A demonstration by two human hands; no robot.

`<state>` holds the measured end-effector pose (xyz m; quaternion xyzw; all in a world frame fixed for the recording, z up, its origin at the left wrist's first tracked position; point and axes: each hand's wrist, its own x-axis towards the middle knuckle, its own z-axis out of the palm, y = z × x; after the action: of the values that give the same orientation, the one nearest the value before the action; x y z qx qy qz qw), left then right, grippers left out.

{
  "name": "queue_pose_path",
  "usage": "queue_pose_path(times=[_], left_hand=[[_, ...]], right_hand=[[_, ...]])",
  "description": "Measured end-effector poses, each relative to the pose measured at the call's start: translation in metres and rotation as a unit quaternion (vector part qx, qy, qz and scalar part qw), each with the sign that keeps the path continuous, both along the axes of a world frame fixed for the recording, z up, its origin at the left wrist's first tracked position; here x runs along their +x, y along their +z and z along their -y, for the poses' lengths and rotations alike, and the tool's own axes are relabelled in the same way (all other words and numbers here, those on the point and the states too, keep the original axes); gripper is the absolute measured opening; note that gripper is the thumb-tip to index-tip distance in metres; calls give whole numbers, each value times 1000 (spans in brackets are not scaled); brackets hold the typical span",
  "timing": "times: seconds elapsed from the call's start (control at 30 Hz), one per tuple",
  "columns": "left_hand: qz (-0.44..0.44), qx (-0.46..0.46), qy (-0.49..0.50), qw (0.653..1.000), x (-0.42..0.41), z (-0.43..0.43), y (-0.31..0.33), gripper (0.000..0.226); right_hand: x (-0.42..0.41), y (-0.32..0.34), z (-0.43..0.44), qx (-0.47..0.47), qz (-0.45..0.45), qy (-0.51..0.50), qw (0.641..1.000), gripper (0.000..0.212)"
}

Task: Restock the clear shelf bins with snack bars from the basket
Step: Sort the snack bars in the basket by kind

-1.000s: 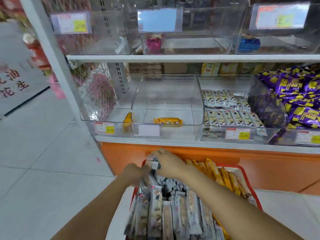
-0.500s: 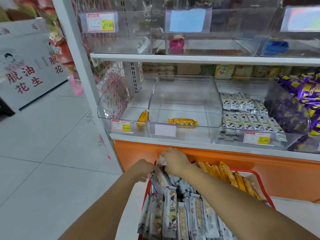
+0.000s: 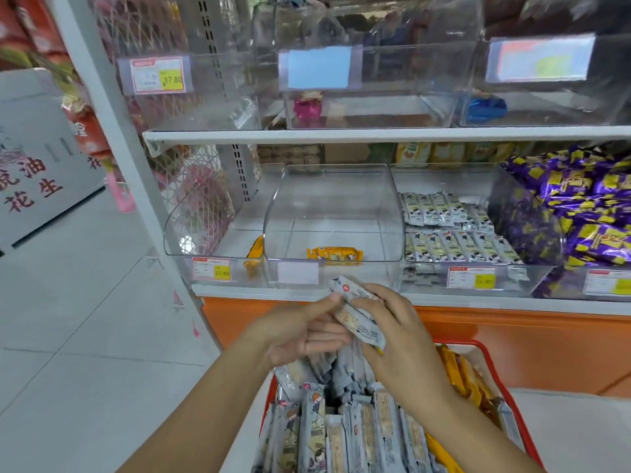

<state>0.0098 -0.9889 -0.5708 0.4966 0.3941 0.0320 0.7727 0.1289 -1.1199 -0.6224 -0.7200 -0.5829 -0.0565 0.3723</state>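
- Pale floor tiles [image 3: 85, 336] fill the 9 o'clock side of the view, and a white shelf [image 3: 375, 134] lined with clear bins takes up the 12 o'clock half.
- On the lower level, the middle bin [image 3: 334, 167] sits at 12 o'clock from the hands. It holds one orange bar [image 3: 334, 254] lying flat near its front wall.
- At 2 o'clock from the hands, the right bin [image 3: 539, 274] carries rows of grey-wrapped stock [image 3: 454, 233]. Purple packs [image 3: 580, 206] are piled beyond it at 3 o'clock.
- The left bin [image 3: 177, 233], at 10 o'clock, has a second orange bar [image 3: 254, 249] leaning on end against the wall next to the middle bin.
- The red basket [image 3: 478, 343] lies at 6 o'clock. It is packed with grey bars [image 3: 358, 435] standing in rows, with orange packs [image 3: 461, 373] along its 3 o'clock side.
- The right hand [image 3: 399, 329] is raised above the basket, level with the shelf's front edge. Its fingers are curled round a small bundle [image 3: 358, 322] of grey-wrapped bars.
- The bundle runs from that palm up toward 11 o'clock. Its top end shows just below the middle bin's front wall, apart from it.
- The left hand [image 3: 297, 332], at 9 o'clock of the bundle, has its fingers stretched out and relaxed. The forefinger tip touches the bundle's upper end.
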Motion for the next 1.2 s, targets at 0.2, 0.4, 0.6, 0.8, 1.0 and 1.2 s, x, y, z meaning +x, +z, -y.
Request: queue_pose_path(times=[0.2, 0.4, 0.6, 0.8, 1.0, 1.2], left_hand=[[58, -13, 4, 998, 27, 24, 2, 49], [99, -22, 5, 995, 50, 37, 2, 50], [127, -21, -11, 992, 73, 40, 3, 22], [207, -97, -37, 973, 85, 38, 9, 38], [231, -150, -35, 961, 100, 38, 4, 29], [216, -109, -60, 968, 124, 42, 13, 42]], right_hand=[[20, 16, 30, 20, -19, 67, 997, 37], [25, 33, 44, 118, -165, 20, 979, 32], [45, 51, 44, 128, -457, -8, 880, 37], [82, 66, 48, 218, -804, 33, 553, 27], [104, 58, 56, 229, -840, -19, 491, 54], [115, 54, 59, 167, -730, -46, 660, 25]])
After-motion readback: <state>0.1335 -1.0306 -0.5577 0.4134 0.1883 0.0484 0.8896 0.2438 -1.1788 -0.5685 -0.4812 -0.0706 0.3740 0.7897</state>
